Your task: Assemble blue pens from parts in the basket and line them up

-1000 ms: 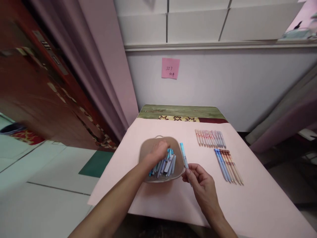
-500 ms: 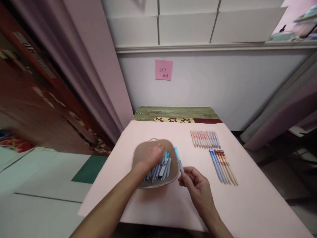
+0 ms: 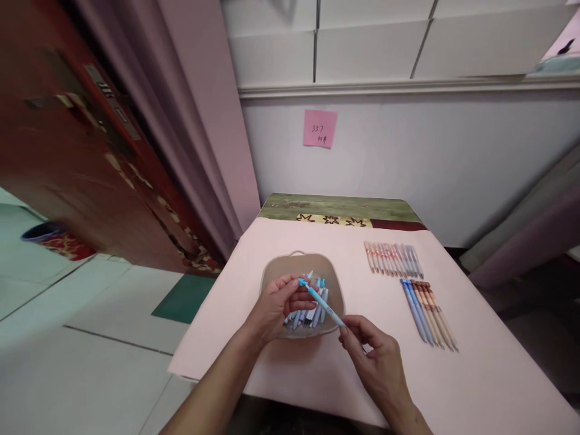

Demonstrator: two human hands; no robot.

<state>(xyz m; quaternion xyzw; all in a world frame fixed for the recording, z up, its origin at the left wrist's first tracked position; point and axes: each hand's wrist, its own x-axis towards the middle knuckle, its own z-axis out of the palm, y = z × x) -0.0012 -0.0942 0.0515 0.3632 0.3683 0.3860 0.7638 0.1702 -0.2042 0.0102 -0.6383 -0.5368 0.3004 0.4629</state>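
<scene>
Above the basket, my left hand [image 3: 276, 302] pinches a small bright-blue pen top [image 3: 302, 282]. Its free fingers are partly spread. Between thumb and fingers of my right hand [image 3: 376, 353] is the lower end of a light-blue pen barrel [image 3: 327, 307], tilted up to the left. The barrel's upper end meets or nearly meets the pen top; I cannot tell whether they are joined. Below the left hand, a beige basket [image 3: 339, 290] holds several blue and white pen parts [image 3: 319, 308], partly hidden by the fingers.
On the table's right lies a row of pale pens [image 3: 393, 260]. Nearer me is a second row of blue and brown-topped pens [image 3: 428, 314]. A pink paper covers the table [image 3: 453, 386]. A pink note [image 3: 319, 128] sticks to the wall behind; a red door [image 3: 90, 163] stands left.
My left hand has come up out of the basket with the blue pen top and moved to the barrel's upper end. My right hand has tilted the barrel further left. The camera view has shifted left.
</scene>
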